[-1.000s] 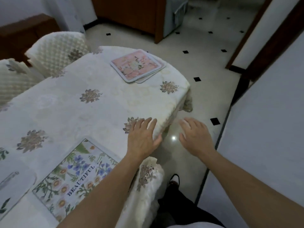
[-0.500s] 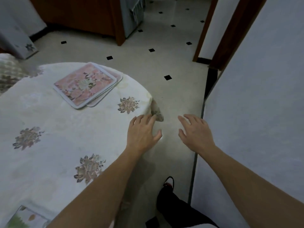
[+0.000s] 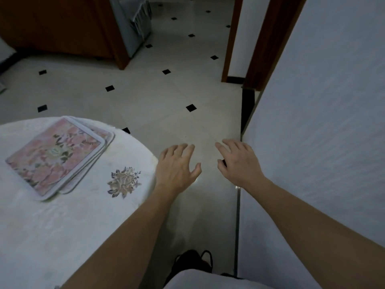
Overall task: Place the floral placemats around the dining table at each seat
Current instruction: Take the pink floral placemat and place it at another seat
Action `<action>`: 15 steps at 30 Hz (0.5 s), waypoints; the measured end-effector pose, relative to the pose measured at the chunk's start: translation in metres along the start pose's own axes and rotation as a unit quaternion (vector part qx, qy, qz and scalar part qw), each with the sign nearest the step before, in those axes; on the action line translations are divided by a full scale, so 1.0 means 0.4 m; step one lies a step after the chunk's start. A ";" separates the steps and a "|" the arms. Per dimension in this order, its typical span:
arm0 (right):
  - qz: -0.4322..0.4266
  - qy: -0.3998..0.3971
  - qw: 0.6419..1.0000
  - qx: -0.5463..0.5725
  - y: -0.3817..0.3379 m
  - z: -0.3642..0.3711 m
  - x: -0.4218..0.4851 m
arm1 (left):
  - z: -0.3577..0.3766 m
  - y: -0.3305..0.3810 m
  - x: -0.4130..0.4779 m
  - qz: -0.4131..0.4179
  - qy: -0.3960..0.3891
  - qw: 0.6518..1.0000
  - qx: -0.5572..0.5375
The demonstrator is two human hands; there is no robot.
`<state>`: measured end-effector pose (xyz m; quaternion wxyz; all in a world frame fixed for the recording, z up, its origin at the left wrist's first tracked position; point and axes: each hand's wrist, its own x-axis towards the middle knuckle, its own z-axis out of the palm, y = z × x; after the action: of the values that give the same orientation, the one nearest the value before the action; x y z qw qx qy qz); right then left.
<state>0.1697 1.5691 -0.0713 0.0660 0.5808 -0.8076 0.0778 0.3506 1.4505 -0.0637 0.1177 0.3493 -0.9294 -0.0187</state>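
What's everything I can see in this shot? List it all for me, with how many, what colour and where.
Placemats: a stack, count unclear, pink floral with pale borders, on the table's far end.
Table: one, under a white cloth, lower left.
Embroidered flower: one, brown and grey, on the cloth near the stack.
Floor: pale tiles with small black diamonds, centre.
Wall: white, right side.
Wooden cabinet: one, brown, top left.
Door frame: brown, top right.
Shoe: dark, bottom centre.
Left hand: open, empty, beside the table edge.
Right hand: open, empty, above the floor near the wall.
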 end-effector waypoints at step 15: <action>0.002 -0.015 0.999 0.031 0.183 0.119 0.473 | 0.138 -0.106 0.513 -0.006 -0.003 1.000 -0.001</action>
<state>0.0397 1.4069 -0.0842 0.0357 0.5818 -0.8071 0.0937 0.2157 1.2817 -0.0801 0.1151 0.3549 -0.9275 -0.0211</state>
